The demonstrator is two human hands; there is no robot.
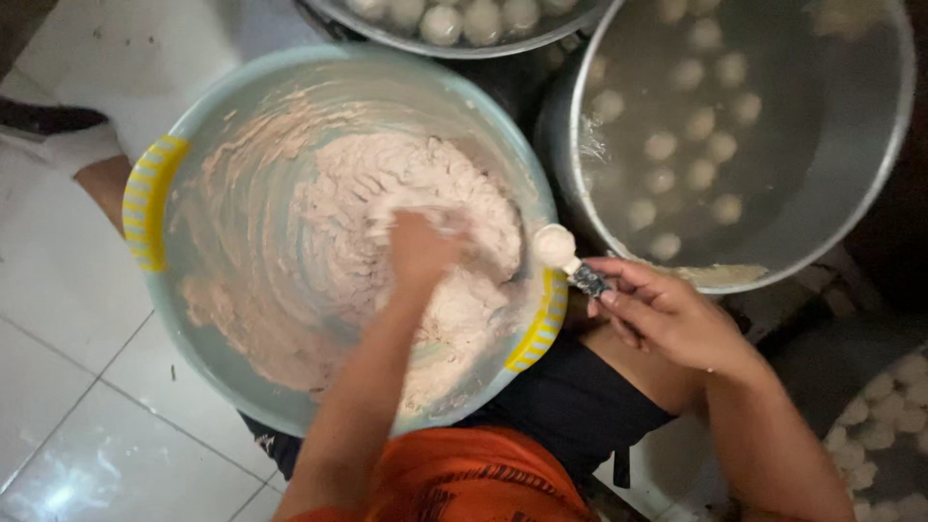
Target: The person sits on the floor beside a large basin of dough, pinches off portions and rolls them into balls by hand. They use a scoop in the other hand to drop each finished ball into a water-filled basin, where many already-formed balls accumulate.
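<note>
Head view: left hand grip buried in paste, closure unclear; right hand grip pinches spoon beside basin rim.

Left hand in paste inside basin. Right hand with spoon between basin and pot. Balls in pot, right of basin.

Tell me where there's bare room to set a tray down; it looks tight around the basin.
Bare white floor tiles lie left of and below the basin. To its right it is crowded: the metal pot of floating balls, the right hand holding a spoon, and another bowl above.
</note>
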